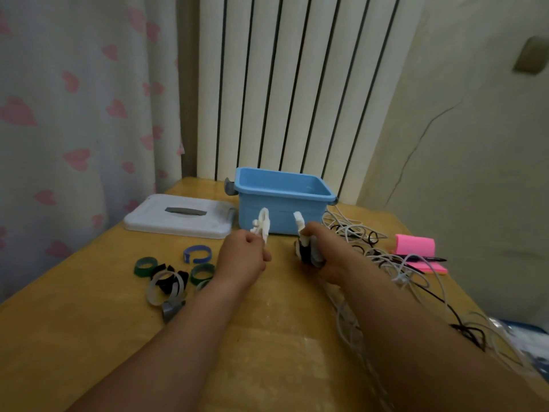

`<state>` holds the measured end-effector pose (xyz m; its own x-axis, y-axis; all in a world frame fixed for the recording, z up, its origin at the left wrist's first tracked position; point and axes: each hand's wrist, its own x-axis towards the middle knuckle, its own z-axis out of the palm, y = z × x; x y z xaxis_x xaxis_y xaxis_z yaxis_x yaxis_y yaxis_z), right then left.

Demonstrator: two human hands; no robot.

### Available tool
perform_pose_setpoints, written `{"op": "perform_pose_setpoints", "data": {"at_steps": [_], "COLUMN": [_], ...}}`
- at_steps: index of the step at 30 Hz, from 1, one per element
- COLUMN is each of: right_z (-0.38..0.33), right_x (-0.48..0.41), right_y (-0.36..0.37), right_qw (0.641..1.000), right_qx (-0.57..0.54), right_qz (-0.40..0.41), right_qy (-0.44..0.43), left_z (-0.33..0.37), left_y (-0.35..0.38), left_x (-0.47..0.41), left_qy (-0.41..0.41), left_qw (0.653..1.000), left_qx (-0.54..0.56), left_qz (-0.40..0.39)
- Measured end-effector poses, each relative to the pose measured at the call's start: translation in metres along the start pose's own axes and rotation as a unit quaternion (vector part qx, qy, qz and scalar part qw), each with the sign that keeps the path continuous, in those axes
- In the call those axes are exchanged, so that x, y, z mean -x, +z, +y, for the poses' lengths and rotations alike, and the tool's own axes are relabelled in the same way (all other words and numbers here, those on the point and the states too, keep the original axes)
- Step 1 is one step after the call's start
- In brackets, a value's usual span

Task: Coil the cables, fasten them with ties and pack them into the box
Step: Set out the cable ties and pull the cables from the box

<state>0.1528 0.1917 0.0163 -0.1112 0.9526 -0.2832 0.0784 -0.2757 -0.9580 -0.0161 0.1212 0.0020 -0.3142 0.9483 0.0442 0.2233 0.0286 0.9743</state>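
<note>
My left hand (244, 257) grips one end of a white cable (261, 224), which sticks up in a small loop just in front of the blue box (283, 200). My right hand (323, 248) grips a bundle of white and dark cable (306, 248), with a white plug end (298, 220) poking up above the fist. Both hands hover over the wooden table (267, 337), a short gap between them. The box stands open with nothing visible inside. Several loop ties (173, 275) in green, blue, black and grey lie left of my left hand.
The box's white lid (178, 217) lies flat to the left of the box. A tangle of white and black cables (386, 263) spreads along the table's right side. Pink sticky notes (416, 248) and a pen (427, 259) lie at the right edge. A radiator stands behind the box.
</note>
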Motion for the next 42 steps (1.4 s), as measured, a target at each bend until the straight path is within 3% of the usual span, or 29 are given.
{"op": "perform_pose_setpoints", "data": {"at_steps": [3,5,10,12,14,16,19,21,24,26,29,33,37,42], "right_z": [0.009,0.014,-0.009,-0.038,-0.073,-0.105,-0.131,-0.130,-0.120,-0.114,-0.101,-0.079,-0.079,-0.071], "right_x": [0.014,0.018,0.008,0.000,-0.010,-0.027,-0.064,-0.084,-0.085,-0.076,-0.055,-0.044,-0.034,-0.013], "right_y": [0.021,0.039,0.043,0.034,0.027,0.022,0.017,0.015,0.011,0.006,0.000,0.002,0.017,0.016], "right_qw": [0.994,0.993,0.975,0.944,0.887,0.830,0.774,0.757,0.805,0.826,0.814,0.728,0.760,0.746], "right_qx": [-0.071,-0.045,0.048,0.124,0.223,0.330,0.487,0.557,0.521,0.480,0.493,0.620,0.569,0.584], "right_qz": [-0.078,-0.069,0.111,0.145,0.167,0.174,0.146,0.101,0.053,0.070,0.070,0.052,0.072,0.064], "right_qy": [-0.040,-0.079,-0.184,-0.269,-0.368,-0.415,-0.377,-0.325,-0.277,-0.286,-0.299,-0.287,-0.305,-0.314], "left_z": [-0.006,-0.008,-0.003,-0.005,-0.011,-0.014,-0.016,-0.017,-0.019,-0.020,-0.020,-0.020,-0.020,-0.020], "left_y": [0.008,0.013,0.019,0.018,0.017,0.016,0.017,0.018,0.018,0.019,0.020,0.021,0.022,0.022], "left_x": [0.003,0.006,0.013,0.009,0.004,0.002,0.000,0.000,-0.001,-0.002,-0.002,0.001,0.002,0.003], "left_qy": [0.054,0.088,0.143,0.125,0.112,0.104,0.104,0.109,0.112,0.112,0.114,0.119,0.136,0.131], "left_qw": [0.995,0.988,0.985,0.990,0.992,0.994,0.994,0.993,0.993,0.993,0.992,0.991,0.988,0.989], "left_qx": [-0.077,-0.127,-0.077,-0.053,-0.048,-0.040,-0.039,-0.042,-0.043,-0.043,-0.050,-0.058,-0.065,-0.064], "left_qz": [-0.024,-0.024,-0.065,-0.040,-0.014,0.002,0.009,0.010,0.016,0.015,0.014,0.011,0.010,0.005]}}
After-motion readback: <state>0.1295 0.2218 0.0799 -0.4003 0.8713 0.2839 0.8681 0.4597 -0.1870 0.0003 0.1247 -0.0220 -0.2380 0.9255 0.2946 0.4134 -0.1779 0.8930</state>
